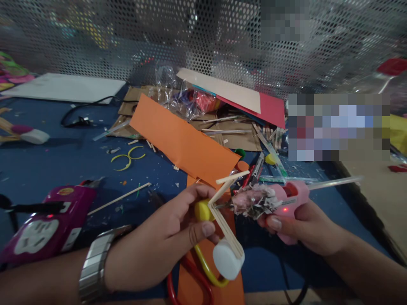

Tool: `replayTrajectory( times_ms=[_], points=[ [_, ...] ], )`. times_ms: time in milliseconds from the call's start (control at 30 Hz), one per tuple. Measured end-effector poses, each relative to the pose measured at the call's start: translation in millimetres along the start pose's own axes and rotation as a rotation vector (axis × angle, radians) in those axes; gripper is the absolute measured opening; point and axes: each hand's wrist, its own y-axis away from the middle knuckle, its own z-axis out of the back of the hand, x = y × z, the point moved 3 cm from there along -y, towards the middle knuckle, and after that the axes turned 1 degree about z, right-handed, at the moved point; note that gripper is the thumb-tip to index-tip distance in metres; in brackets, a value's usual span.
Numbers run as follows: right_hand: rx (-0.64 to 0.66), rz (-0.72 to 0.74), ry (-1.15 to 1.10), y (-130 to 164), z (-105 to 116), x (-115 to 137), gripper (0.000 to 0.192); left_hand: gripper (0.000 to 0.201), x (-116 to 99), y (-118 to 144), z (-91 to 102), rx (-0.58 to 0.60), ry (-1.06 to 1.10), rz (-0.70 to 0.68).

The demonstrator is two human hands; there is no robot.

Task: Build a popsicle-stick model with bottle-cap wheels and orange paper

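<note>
**Glue gun tip meets a stick-and-cap piece, much of it obscured**

The left hand (165, 245) pinches a small build of wooden sticks (224, 224) between thumb and fingers, closed on it near a yellow cap (202, 210); a white cap (226, 258) sits at the sticks' lower end, at 5 o'clock from the thumb. The right hand (305, 231) is wrapped tight around a pink glue gun (288, 203), whose nozzle is buried under crusted scraps, so whether the tip touches the sticks is hard to tell. A clear glue stick (337, 182) juts from the gun toward 3 o'clock.

Beneath the hands lies orange paper (181, 140), covering part of some red-and-yellow scissors (203, 271) cut off at the bottom edge. At 9 o'clock a purple power strip (47, 224) is partly blocked by the wrist's watch (95, 262). 2 patches at 1 o'clock are pixelated. The perforated metal screen (95, 38) at 12 o'clock blurs whatever lies behind it.
</note>
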Motion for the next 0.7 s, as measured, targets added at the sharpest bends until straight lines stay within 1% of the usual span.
replayTrajectory(
  times_ms=[100, 267, 367, 433, 567, 633, 700],
  points=[
    [0.038, -0.031, 0.010, -1, -2, 1, 0.029, 0.032, 1, 1, 0.8, 0.005, -0.002, 0.007],
    [0.043, -0.044, 0.027, -2, -2, -2, 0.035, 0.036, 3, 1, 1.8, 0.010, -0.023, -0.004],
    [0.036, -0.054, 0.011, -1, -1, -4, 0.034, 0.034, 1, 1, 1.7, 0.012, -0.026, -0.020],
    [0.009, -0.032, -0.017, 0, -1, -2, 0.035, 0.032, -2, 0, 1.9, -0.001, -0.058, -0.028],
    [-0.037, 0.053, -0.080, 0, 1, 4, 0.046, 0.024, -10, -3, 4.2, -0.062, -0.174, -0.059],
    [-0.010, 0.075, -0.106, -2, 1, 5, 0.045, 0.021, -12, -5, 5.6, -0.089, -0.192, -0.076],
    [0.033, 0.075, -0.127, -3, 0, 4, 0.039, 0.022, -10, -5, 6.9, -0.106, -0.173, -0.062]
  ],
)
